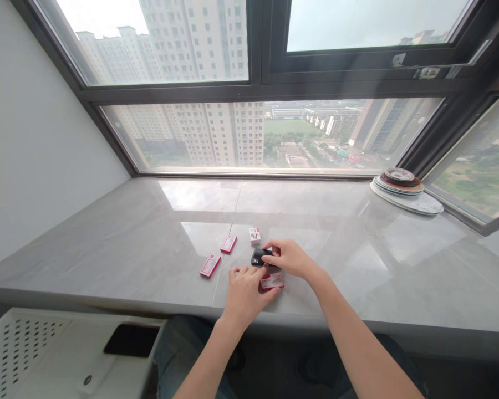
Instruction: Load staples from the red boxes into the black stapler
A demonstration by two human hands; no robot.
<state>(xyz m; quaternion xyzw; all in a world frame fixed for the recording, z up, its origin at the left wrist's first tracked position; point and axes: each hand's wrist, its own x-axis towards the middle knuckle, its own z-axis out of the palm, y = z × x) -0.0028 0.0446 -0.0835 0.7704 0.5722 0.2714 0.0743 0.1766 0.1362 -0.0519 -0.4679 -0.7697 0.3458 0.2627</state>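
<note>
Right hand [289,258] pinched one black, stapler-like object [258,258]; just on its near side, the left hand [246,285] spanned one red-and-white box [272,281], though whether it gripped could not be told. Crowded so close, one hand could have knocked that box askew. One small white box [255,236] sat just beyond the grip, two flat red-edged boxes [228,244] [210,266] farther left.

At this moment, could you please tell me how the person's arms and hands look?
Both the left hand and the right hand are bare, without gloves. The forearms show no sleeves, watch or bracelet as far as they are visible. No ring is visible.
</note>
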